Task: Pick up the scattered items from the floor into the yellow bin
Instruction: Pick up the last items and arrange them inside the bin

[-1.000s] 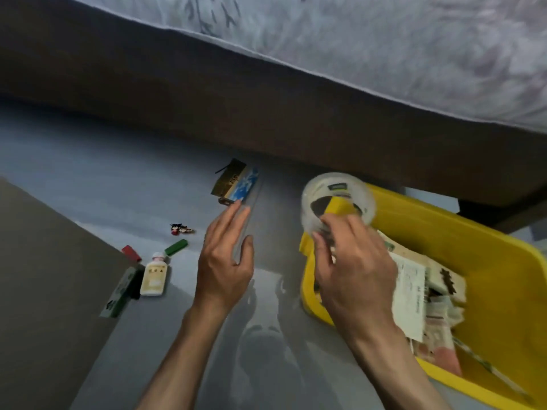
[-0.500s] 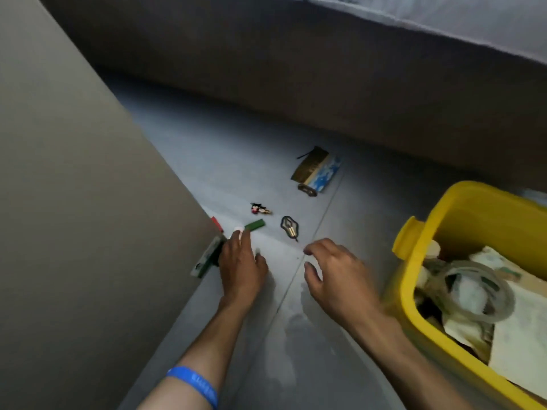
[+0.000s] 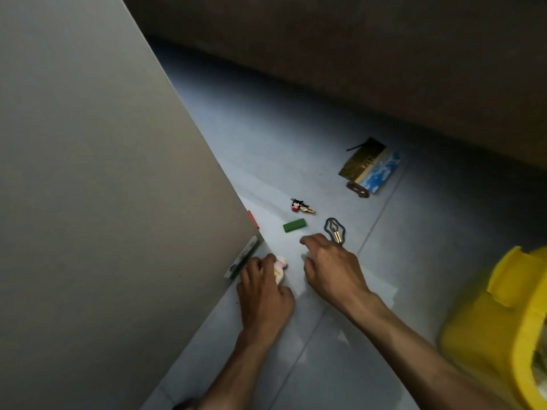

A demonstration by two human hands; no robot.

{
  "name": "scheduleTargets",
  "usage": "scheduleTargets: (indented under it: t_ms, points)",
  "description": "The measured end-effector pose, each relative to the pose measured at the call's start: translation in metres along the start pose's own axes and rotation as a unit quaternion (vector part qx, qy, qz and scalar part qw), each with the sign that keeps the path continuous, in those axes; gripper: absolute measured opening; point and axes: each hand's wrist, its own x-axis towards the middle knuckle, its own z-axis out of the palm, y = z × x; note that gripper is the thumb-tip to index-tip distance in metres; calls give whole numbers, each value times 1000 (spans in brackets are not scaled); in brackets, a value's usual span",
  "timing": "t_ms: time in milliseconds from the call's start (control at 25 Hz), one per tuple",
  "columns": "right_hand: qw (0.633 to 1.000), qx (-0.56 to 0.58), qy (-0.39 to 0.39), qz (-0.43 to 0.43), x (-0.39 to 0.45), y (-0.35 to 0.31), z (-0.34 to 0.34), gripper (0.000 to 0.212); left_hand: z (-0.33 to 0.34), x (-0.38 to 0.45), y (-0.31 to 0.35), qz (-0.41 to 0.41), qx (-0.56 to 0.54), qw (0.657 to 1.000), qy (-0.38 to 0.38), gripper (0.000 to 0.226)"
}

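A broad, flat grey panel (image 3: 97, 187) fills the left of the view, smooth and matt, with its lower edge running down towards the near side. Beyond the pale, smooth floor (image 3: 266, 137) a dark brown bed base (image 3: 355, 60) crosses the far side. One yellow bin (image 3: 500, 324) of glossy plastic sits at the near right, blurred, with a lug at its corner.

Both forearms reach in from the near edge. The left hand (image 3: 263, 294) lies knuckles up on the floor by the panel's edge, its fingers curled round one small cream bottle (image 3: 279, 269) with a pinkish cap. The right hand (image 3: 331, 267) hovers just to the right of it, palm down, fingers bent loosely and the forefinger stretched forward, holding nothing.

Scattered on the floor further off are one flat box (image 3: 370, 165), gold-brown and blue-white; one dark oval clip (image 3: 358, 189) touching its near corner; one looped dark wire keyring (image 3: 334, 230) with a brass end, just beyond the right hand's knuckles; one green rectangular block (image 3: 294, 225); and one tiny red-and-black figure (image 3: 300, 206). One red sliver (image 3: 253, 218) and one thin green-white strip (image 3: 244, 257) poke out from under the panel.
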Motion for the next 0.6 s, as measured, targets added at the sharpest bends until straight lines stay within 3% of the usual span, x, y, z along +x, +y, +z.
scheduleTargets:
  t_ms: [200, 280, 360, 480, 560, 600]
  points:
    - [998, -30, -44, -40, 64, 0, 13, 62, -2, 16, 10, 29, 5, 997, -69, 45]
    - [992, -91, -82, -36, 79, 5, 17, 47, -3, 20, 14, 7, -18, 996, -84, 41]
    - [988, -133, -70, -27, 85, 9, 24, 34, -6, 23, 17, -38, -63, 994, -78, 38]
    - [999, -23, -26, -27, 100, -14, 36, 36, -13, 20, 16, -144, -192, 970, -33, 32]
    - [994, 65, -61, -68, 120, -36, 39, 40, -12, 13, 10, -178, -245, 952, -34, 37]
    - [989, 55, -93, -103, 130, -42, 40, 36, -11, 8, 7, -188, -257, 947, -38, 40]
